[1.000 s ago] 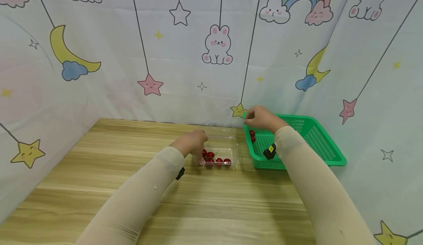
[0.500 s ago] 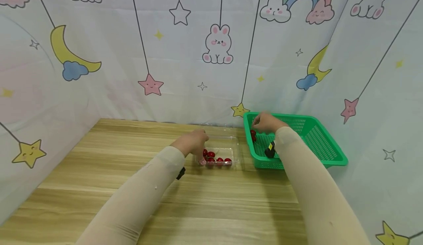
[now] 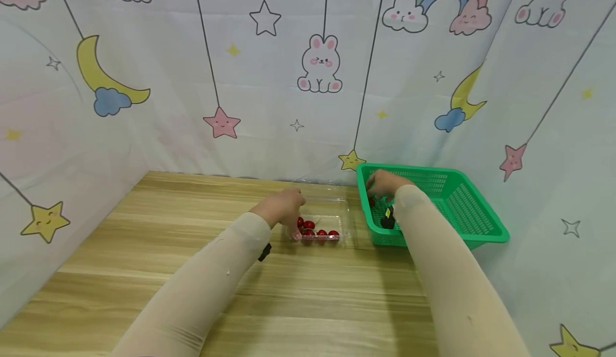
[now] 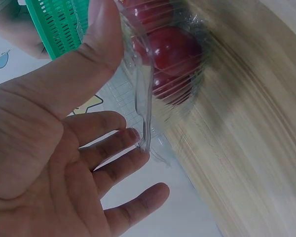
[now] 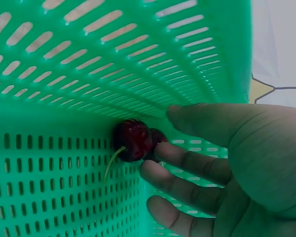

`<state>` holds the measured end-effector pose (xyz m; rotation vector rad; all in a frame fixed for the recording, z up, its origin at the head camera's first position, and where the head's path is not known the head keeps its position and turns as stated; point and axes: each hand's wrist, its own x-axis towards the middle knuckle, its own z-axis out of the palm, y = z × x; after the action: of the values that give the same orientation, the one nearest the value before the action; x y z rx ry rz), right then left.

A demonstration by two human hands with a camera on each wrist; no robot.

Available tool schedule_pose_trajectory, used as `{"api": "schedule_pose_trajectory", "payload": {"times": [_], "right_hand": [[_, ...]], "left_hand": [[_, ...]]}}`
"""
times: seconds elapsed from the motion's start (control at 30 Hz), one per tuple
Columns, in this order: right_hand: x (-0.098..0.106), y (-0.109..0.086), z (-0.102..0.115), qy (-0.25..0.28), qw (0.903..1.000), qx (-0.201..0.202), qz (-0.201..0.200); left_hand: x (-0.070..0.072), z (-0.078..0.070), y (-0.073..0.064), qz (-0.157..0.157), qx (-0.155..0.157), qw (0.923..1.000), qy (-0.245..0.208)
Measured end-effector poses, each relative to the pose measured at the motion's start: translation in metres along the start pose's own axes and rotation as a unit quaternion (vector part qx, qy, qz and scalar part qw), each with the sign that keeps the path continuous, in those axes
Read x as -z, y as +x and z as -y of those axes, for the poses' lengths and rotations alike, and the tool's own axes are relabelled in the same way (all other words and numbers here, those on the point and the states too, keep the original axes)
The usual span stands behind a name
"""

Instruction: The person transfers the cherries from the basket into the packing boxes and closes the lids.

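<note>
At the left side of a clear plastic box (image 3: 348, 223), my left hand (image 3: 283, 207) steadies it; in the left wrist view the thumb (image 4: 106, 37) overlaps one edge and fingertips (image 4: 140, 154) touch the rim. Several red cherries (image 3: 309, 224) lie in the box. My right hand (image 3: 385, 184) reaches into the left end of a green plastic basket (image 3: 474, 207). In the right wrist view its thumb and fingers are spread, fingertips right at two dark red cherries. The nearer cherry (image 5: 131, 140) bears a green stem; the other cherry (image 5: 158, 139) is partly hidden by a finger.
Both containers stand toward the back of a wood-grain table (image 3: 308, 303), the basket to the right of the box. The box's clear lid (image 3: 320, 190) lies folded back behind it. A printed cloth backdrop (image 3: 269, 79) closes off the rear and sides.
My right hand has come down from above the basket's left rim to the cherries inside, its fingers spreading. The left hand stays at the box.
</note>
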<state>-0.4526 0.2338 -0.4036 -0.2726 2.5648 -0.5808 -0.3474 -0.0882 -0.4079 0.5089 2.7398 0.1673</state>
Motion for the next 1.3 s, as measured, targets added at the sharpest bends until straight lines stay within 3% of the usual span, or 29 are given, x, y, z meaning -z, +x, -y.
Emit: {"api": "schedule_pose_trajectory", "payload": {"times": [0.2,0.57,0.83,1.07,1.3], "right_hand": [[-0.005,0.0,-0.003,-0.019,0.9997,-0.014,0.008],[-0.012,0.001,-0.012,0.008,0.9999,-0.008,0.004],[0.002,-0.007,-0.002,-0.023,0.9997,0.006,0.001],[0.022,-0.017,0.02,-0.048,0.9968,0.027,-0.059],[0.023,-0.032,0.046,-0.076,0.9889,0.075,-0.104]], "left_hand": [[0.002,-0.002,0.0,0.001,-0.004,1.0,0.006],[0.002,-0.005,0.0,0.005,-0.004,1.0,0.002],[0.001,-0.005,0.002,0.009,0.001,1.0,-0.004],[0.001,-0.003,-0.001,0.004,0.0,1.0,-0.002],[0.002,-0.004,-0.003,0.006,0.001,1.0,-0.008]]}}
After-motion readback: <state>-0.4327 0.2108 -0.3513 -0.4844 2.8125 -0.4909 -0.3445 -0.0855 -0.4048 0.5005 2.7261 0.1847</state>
